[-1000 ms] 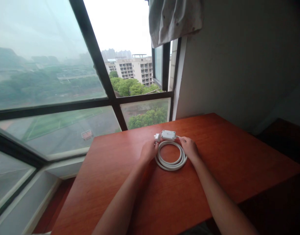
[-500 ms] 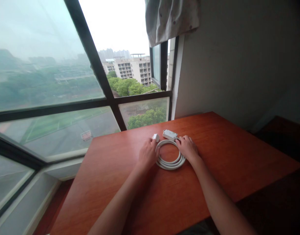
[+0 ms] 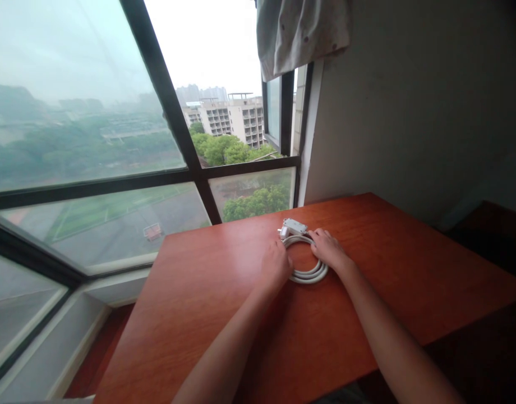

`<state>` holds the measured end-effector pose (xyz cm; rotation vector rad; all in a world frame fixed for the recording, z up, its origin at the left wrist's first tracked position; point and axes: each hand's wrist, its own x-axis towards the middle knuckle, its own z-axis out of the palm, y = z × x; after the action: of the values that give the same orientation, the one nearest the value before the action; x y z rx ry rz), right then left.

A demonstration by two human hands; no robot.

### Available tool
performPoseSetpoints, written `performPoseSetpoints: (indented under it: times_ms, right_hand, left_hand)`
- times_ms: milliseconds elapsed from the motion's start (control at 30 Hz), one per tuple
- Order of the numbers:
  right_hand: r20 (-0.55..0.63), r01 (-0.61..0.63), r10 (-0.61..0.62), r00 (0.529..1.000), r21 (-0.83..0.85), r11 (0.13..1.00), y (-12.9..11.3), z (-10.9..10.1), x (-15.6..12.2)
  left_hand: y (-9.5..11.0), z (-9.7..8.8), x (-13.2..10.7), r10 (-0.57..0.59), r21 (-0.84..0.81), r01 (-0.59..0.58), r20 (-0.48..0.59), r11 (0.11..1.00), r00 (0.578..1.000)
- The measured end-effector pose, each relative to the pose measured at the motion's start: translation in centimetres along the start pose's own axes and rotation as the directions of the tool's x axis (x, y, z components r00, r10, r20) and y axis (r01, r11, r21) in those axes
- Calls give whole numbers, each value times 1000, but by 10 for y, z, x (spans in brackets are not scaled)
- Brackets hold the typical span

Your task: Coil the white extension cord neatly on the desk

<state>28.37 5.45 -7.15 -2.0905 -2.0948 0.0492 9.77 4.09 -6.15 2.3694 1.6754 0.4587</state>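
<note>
A white coiled cable (image 3: 312, 274) lies on the reddish wooden table (image 3: 224, 314), with a small white power strip (image 3: 295, 226) and a white plug (image 3: 284, 232) at its far side. My left hand (image 3: 276, 265) presses on the coil's left side, fingers curled over the cord. On the right side of the coil rests my right hand (image 3: 327, 248), its fingers bent over the cord near the power strip. Both hands squeeze the coil narrower between them.
A large dark-framed window (image 3: 174, 129) runs along the table's far and left edges. A grey wall (image 3: 409, 112) stands on the right, with a cloth (image 3: 302, 33) hanging from above. A dark surface (image 3: 489, 235) sits to the far right.
The hands have moved closer together, and the coil is narrower. The plug, held apart on the left before, now lies against the power strip.
</note>
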Motion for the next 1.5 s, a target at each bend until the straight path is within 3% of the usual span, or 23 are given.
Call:
performPoseSetpoints:
  times_ms: [167,333,533,667,833,1033,1133,1200,1267,1333,1433,1500]
  right_hand:
    - [-39,-27,26,999,-25,999,17,7,8]
    - [-116,-82,81,990,-4,997,27,8,-2]
    - [-119,-49,57,991,72,996,34,14,-8]
    - [-186,-38,81,979,225,974,43,21,-3]
    - [-240,-41,191,952,518,854,55,25,-1]
    - [-322,-26,222,920,517,856,52,17,-1]
    - [-442,34,192,876,455,890,34,2,0]
    - [-463,100,149,874,470,877,9,-8,-1]
    - [-405,167,80,911,539,826,-27,-14,-3]
    - [-267,231,-72,961,634,738,-67,-14,-7]
    - [-118,239,-230,966,744,624,-120,-2,-12]
    - [-94,205,-229,969,820,534,-140,10,-13]
  left_hand:
    - [16,13,11,-41,7,42,-63,999,997]
    - [18,15,11,-40,16,42,-104,999,994]
    - [15,11,8,-31,-23,30,-59,999,998]
    - [12,2,5,-29,-101,26,-24,995,999]
    - [-9,-14,-3,-11,-161,6,-33,987,999]
    - [-59,-25,-13,-3,-274,-17,-72,962,997]
    - [-81,-29,-18,-67,-377,35,-73,925,995]
    - [-91,-30,-21,-107,-454,53,-92,889,990]
    - [-97,-29,-24,-147,-560,76,-82,825,986]
    - [-99,-25,-27,-180,-686,101,-45,721,983]
    - [-100,-18,-32,-216,-811,78,-60,580,975]
    - [-101,-15,-34,-219,-836,35,-104,548,970]
